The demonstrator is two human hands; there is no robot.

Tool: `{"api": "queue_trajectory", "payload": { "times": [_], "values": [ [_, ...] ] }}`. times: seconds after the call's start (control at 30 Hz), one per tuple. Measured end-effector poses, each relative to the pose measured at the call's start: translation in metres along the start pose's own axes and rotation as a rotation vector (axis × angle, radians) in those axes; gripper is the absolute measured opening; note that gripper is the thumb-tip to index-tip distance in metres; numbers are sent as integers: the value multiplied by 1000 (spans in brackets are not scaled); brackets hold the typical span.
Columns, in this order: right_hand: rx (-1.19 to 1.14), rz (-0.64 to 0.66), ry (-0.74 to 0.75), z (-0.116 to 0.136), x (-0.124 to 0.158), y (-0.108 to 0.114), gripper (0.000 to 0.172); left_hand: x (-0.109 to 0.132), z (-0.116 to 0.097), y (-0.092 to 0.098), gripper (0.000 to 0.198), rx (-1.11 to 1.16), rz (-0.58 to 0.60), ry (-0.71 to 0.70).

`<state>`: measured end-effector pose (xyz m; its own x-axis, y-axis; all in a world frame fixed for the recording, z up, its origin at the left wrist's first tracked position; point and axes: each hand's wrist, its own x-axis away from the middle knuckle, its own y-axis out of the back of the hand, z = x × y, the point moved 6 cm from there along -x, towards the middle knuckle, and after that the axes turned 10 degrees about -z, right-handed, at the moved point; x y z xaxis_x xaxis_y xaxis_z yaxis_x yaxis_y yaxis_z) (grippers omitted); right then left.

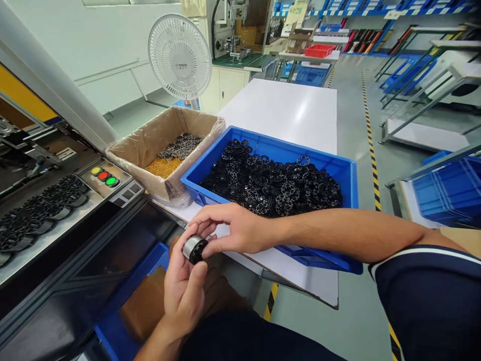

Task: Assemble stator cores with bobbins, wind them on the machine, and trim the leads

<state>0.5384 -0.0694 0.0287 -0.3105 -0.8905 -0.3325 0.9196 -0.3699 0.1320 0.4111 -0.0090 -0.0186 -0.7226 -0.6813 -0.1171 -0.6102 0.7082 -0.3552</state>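
Observation:
A short metal cylinder with a black end (194, 248) is held between both hands in front of my body. My left hand (184, 286) cradles it from below, fingers curled behind it and thumb close to its black end. From the right, my right hand (233, 228) grips it too, with the thumb near the black end and the fingers reaching over the top. Just beyond my right forearm stands a blue bin (349, 185) full of black ring-shaped parts (263, 180).
A lined carton (131, 143) holds grey parts and yellow ones. On the left, a machine bed (75, 213) carries rows of black parts beside coloured buttons (103, 176). A white fan (180, 57) stands behind. The white table (281, 110) extends away; another blue bin (161, 253) sits below.

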Motion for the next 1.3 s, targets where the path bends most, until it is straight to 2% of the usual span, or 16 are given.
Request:
{"api": "queue_trajectory", "payload": {
  "times": [0.07,0.17,0.27,0.37,0.43,0.53,0.63,0.73,0.83,1.0,1.07,1.23,1.3],
  "values": [
    [-110,-4,-114,-7,2,-3,44,-1,3,1,40,15,-57,42],
    [-143,29,-125,-9,3,-8,56,-4,6,-1,37,62,-46,93],
    [-149,34,-152,-11,3,-9,49,-5,4,-6,42,93,5,41],
    [-152,23,-178,-13,3,-7,45,-5,6,-4,38,64,-48,0],
    [-120,64,-164,-11,2,-6,45,-5,9,-1,33,34,-79,13],
    [-34,115,-114,-4,1,-5,40,-5,9,1,35,34,-45,9],
    [51,58,-8,3,1,-3,34,-4,8,2,39,55,-12,-2],
    [96,44,24,5,3,-4,30,-2,8,2,37,60,-16,11],
    [185,83,56,5,3,-5,32,-3,7,2,30,50,-48,46],
    [275,123,196,12,4,-4,39,-3,4,0,30,64,-38,74],
    [275,106,173,11,4,-4,37,-2,5,1,33,64,-39,63],
    [133,71,-21,-1,5,-6,40,1,8,2,43,12,-24,17],
    [186,49,93,3,5,-5,45,0,8,4,40,-19,-59,35]
  ]
}}
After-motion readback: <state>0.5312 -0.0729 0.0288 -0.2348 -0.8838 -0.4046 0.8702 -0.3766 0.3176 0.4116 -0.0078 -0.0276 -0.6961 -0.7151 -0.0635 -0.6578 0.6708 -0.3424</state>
